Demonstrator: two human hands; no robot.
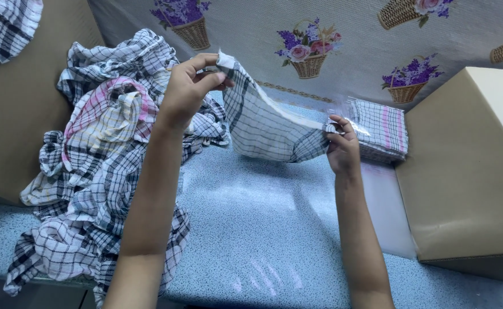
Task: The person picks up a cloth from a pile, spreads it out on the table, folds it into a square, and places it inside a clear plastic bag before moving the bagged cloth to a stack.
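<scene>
A black-and-white checked cloth (263, 123) hangs stretched between both hands above the blue speckled table (251, 229). My left hand (189, 86) pinches its upper corner, raised high near the cloth heap. My right hand (342, 147) grips its lower corner, lower and to the right, just in front of a stack of folded checked cloths in a clear plastic bag (380, 133).
A big heap of loose checked cloths (102, 166), some pink and yellow, covers the left of the table. A tan cardboard box (469, 171) stands at the right, another tan surface (11, 114) at the left. A flower-basket patterned sheet (320, 40) hangs behind.
</scene>
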